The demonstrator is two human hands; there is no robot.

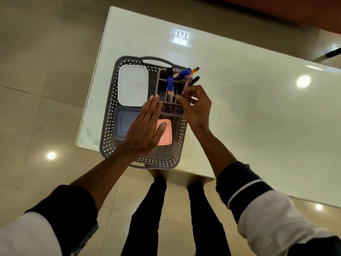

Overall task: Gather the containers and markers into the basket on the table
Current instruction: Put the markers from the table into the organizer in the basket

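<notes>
A grey perforated basket point(108, 115) sits at the near left corner of the white table point(249, 108). Inside lie a white-lidded container point(132, 85), a blue-grey container point(122, 122) and a pink container point(166, 137). A mauve divided organiser point(172, 112) in the basket's far right holds several markers, among them a blue-capped one point(170, 87). My left hand point(145, 126) hovers flat, fingers spread, over the basket's middle, holding nothing. My right hand point(196, 106) pinches a pink marker point(185, 85) and a green-capped marker point(194, 80) at the organiser's right side.
The table's left and near edges run close around the basket. Beige tiled floor point(46, 80) lies to the left and below. My legs point(175, 218) stand just under the table's near edge. A brown wall point(276, 8) is beyond the table.
</notes>
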